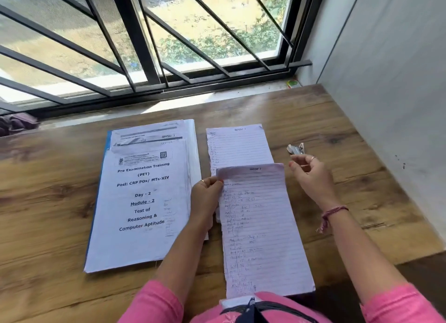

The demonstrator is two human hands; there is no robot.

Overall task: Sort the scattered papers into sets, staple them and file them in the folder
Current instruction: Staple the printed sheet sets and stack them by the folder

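A left hand (208,192) pinches the near lined sheets (260,228) while the right hand (310,172), empty and loosely curled, hovers near the stapler (295,149) (stapling undone); printed papers (142,197) lie left, filed.

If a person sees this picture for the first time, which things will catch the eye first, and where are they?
First, the printed booklet with bold "Pre Examination Training" text, lying left of centre on the wooden table. Next, the lined handwritten sheet at the near centre, its top left corner pinched by the left hand. The right hand hovers close to a small stapler farther right.
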